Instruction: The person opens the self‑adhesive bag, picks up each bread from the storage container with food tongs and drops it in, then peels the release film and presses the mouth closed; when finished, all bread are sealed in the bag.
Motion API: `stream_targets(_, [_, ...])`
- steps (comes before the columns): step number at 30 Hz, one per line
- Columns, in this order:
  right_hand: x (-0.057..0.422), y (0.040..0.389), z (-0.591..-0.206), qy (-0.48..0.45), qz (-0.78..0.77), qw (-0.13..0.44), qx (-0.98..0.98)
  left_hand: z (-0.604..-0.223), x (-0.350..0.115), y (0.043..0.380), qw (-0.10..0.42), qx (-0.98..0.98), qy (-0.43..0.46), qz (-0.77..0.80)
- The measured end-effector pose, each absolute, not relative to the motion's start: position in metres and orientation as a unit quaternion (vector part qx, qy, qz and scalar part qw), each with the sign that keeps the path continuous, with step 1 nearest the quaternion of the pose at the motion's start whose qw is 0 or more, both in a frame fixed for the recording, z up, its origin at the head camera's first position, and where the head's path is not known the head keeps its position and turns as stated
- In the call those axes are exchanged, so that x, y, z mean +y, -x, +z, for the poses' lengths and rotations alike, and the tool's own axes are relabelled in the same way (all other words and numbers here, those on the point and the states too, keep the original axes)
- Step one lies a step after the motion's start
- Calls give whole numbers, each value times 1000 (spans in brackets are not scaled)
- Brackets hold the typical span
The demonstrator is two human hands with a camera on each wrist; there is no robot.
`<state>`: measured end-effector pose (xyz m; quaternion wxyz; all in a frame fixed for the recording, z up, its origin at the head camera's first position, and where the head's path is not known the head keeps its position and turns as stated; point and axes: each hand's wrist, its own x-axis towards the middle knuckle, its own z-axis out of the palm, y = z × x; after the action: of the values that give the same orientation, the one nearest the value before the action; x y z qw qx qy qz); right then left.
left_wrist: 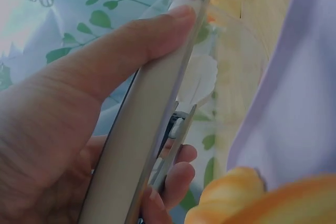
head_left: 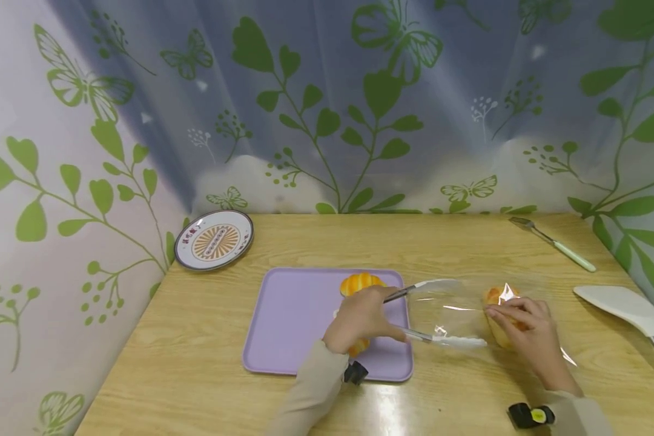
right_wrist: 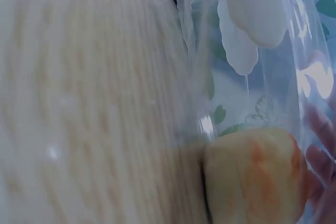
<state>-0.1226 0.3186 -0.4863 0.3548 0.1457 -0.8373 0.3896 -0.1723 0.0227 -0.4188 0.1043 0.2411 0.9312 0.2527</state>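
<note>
My left hand grips metal tongs, thumb on one arm and fingers round the other. Spread apart, the tongs' white tips reach into the open end of a clear plastic bag. A golden-brown bread roll lies inside the bag, away from the tips. Over the roll, my right hand pinches the bag with thumb and fingers. Beneath my left hand, a croissant-like bread and another partly hidden piece of bread lie on a purple tray.
A patterned plate sits at the table's back left corner. Toward the back right lies a fork with a pale green handle. A white turner rests at the right edge. A leaf-print curtain hangs behind the wooden table.
</note>
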Motion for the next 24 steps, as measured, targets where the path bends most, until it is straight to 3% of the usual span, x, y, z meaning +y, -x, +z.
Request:
stream_targets(15, [316, 121, -485, -139, 368, 359, -846, -417, 3, 175, 105, 936, -236, 241])
stream_targets(24, [320, 122, -486, -113, 379, 373, -840, -401, -49, 164, 102, 931, -231, 263])
